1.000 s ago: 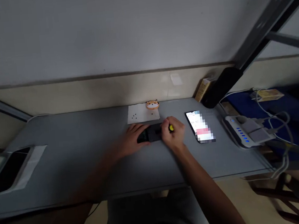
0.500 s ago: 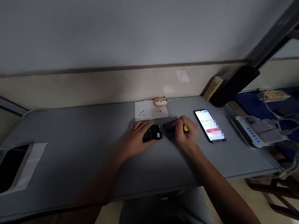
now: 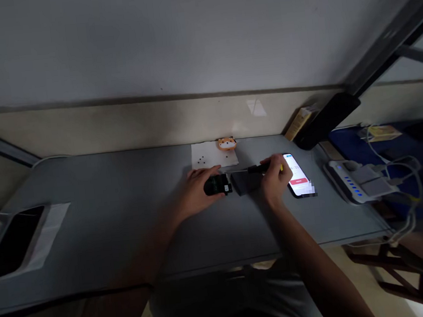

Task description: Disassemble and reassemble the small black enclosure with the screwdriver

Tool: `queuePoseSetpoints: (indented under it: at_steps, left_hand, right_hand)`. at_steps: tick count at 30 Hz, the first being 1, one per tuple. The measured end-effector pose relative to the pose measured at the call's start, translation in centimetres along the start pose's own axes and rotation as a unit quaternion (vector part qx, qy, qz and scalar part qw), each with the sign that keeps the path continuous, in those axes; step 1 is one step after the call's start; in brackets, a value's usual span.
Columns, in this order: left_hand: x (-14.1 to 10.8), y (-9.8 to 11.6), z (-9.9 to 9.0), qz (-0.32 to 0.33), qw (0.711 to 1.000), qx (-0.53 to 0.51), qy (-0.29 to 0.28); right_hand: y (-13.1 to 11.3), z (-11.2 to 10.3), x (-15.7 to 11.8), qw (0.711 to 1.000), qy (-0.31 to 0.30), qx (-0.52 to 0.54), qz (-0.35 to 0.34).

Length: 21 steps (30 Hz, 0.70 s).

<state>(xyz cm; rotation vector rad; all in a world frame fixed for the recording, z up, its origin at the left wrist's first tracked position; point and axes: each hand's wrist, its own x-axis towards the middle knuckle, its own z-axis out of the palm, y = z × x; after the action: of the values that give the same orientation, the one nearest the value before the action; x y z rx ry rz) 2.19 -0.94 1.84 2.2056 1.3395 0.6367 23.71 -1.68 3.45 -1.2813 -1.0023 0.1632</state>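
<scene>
My left hand (image 3: 197,191) is closed around a small dark green circuit board (image 3: 214,185) with a white label, thumb along its near edge and fingers along its far edge. A screwdriver (image 3: 257,168) with a black and yellow handle is gripped in my right hand (image 3: 276,178), its thin shaft pointing left toward the board's far right corner. Whether its tip touches the board I cannot tell. Below the shaft, a dark grey flat case (image 3: 245,183) lies on the table, close to the board's right end and partly behind my right hand.
Several tiny black screws (image 3: 200,160) lie on white paper (image 3: 209,150) beside an orange animal-faced object (image 3: 227,143). A lit phone (image 3: 298,175) lies right of my hand, then a power strip (image 3: 361,181) with cables. A dark tablet-like device (image 3: 16,242) sits far left.
My right hand has moved right and turned, bringing the screwdriver's shaft into view above the grey case. It now overlaps the phone's left edge. My left hand keeps its hold on the board.
</scene>
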Motion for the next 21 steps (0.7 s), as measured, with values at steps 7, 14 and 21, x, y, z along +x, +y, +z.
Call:
queuePoseSetpoints:
  at_steps: [7,14,21]
  left_hand:
    - [-1.9,1.1,-0.4,0.029,0.997,0.005,0.071]
    - [-6.6,1.3,0.4,0.101,0.987,0.124,0.035]
    - [-7.1,0.4,0.9,0.138,0.982,0.132,-0.002]
  right_hand:
    - [1.2,-0.1,1.8,0.983,0.064,0.062,0.162]
    - [-0.7,0.4,0.4,0.986,-0.153,0.024,0.06]
    - [-1.0,0.3,-0.6,0.966,-0.255,0.032,-0.028]
